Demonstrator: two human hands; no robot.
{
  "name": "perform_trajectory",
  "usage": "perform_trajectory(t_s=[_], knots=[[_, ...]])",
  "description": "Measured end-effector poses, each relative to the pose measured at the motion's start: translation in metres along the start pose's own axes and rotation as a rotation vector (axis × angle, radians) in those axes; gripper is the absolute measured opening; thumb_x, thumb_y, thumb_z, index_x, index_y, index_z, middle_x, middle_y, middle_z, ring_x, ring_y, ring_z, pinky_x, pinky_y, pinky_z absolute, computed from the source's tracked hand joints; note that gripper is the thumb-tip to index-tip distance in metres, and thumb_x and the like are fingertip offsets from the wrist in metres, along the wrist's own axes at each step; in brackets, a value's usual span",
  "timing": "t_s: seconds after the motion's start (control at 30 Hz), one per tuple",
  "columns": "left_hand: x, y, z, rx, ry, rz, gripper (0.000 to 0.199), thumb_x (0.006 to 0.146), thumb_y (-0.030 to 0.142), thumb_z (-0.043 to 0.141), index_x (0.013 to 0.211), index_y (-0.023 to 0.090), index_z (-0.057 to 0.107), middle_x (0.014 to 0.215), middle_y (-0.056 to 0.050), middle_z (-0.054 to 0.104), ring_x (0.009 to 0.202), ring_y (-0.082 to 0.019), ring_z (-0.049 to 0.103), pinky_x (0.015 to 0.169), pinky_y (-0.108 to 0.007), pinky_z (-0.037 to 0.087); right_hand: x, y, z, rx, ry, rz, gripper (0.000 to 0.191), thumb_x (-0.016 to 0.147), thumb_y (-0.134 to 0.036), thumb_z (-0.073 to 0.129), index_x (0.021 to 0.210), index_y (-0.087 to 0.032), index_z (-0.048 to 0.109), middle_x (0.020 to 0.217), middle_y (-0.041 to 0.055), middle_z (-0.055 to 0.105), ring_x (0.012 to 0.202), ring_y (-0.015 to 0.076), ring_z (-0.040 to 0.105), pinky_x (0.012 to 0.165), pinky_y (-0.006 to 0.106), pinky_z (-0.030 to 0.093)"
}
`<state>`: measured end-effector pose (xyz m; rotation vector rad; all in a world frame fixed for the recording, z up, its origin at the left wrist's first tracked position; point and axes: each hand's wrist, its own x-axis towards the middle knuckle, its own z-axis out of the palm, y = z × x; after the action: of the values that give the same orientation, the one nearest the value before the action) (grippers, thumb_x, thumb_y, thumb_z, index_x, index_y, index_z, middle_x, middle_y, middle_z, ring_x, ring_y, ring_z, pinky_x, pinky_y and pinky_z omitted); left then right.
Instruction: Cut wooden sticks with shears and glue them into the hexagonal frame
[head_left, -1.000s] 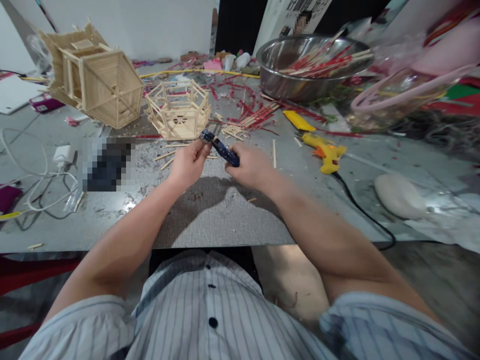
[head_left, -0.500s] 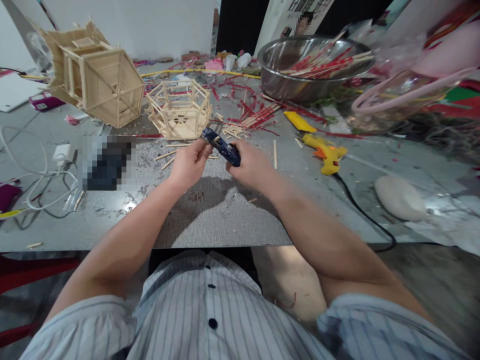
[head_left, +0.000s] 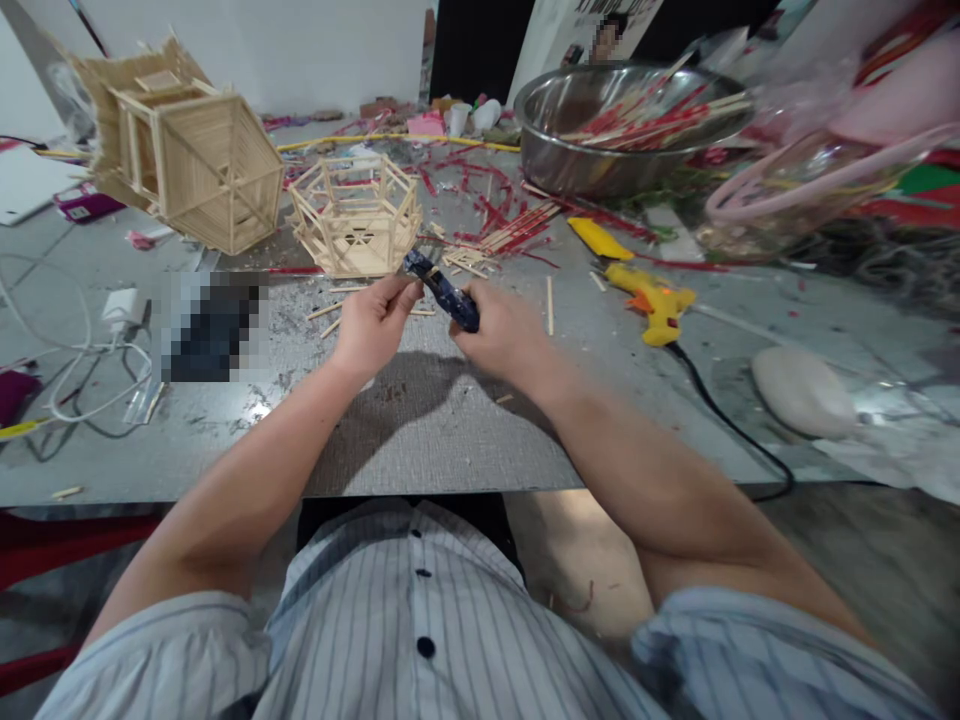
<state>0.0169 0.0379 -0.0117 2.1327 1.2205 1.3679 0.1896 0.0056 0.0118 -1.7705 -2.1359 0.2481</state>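
Observation:
My right hand [head_left: 504, 325] is wrapped around a dark blue pliers-like tool [head_left: 442, 292], whose far end points up and left toward my other hand. The fingers of my left hand [head_left: 379, 315] are pinched together just beside the tool's tip; whatever they hold is too small to make out. Beyond both hands stands a six-sided open frame of pale wooden sticks [head_left: 356, 220]. Loose thin wooden sticks [head_left: 330, 312] lie by my left hand, and a pile of short cut pieces [head_left: 466, 258] lies just past the tool.
At the back left, a larger stick-built model [head_left: 217, 175] rests on its side. A yellow glue gun [head_left: 660, 305] with a black cord lies right, near a steel bowl [head_left: 555, 165] of red and pale sticks. A blurred-out dark flat object [head_left: 214, 325] and white cables [head_left: 90, 350] lie left.
The view has shifted very slightly. Both hands stay nearly in place, the left still pinched beside the tip of the blue tool.

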Motion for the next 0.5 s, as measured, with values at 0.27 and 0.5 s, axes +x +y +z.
perform_trajectory(t_s=[0.27,0.5], knots=[[-0.003,0.010,-0.002,0.161,0.062,0.003,0.029,0.092,0.036,0.050,0.073,0.018,0.060,0.055,0.000,0.051,0.054,-0.011,0.045,0.055,-0.024,0.030,0.001,-0.001,-0.005,0.063,-0.043,0.000,0.039,0.077,-0.027,0.051,0.113,-0.015,0.056,0.103,0.0156,0.067,0.095,0.0313,0.061,0.074,0.039,0.042],[0.000,0.009,0.000,-0.040,-0.059,0.036,0.031,0.092,0.036,0.049,0.067,0.018,0.051,0.054,0.003,0.040,0.052,-0.009,0.035,0.052,-0.024,0.028,0.011,0.017,0.007,0.144,0.065,-0.182,0.050,0.070,-0.019,0.051,0.120,-0.017,0.050,0.114,0.0145,0.064,0.108,0.0309,0.057,0.090,0.042,0.044]])
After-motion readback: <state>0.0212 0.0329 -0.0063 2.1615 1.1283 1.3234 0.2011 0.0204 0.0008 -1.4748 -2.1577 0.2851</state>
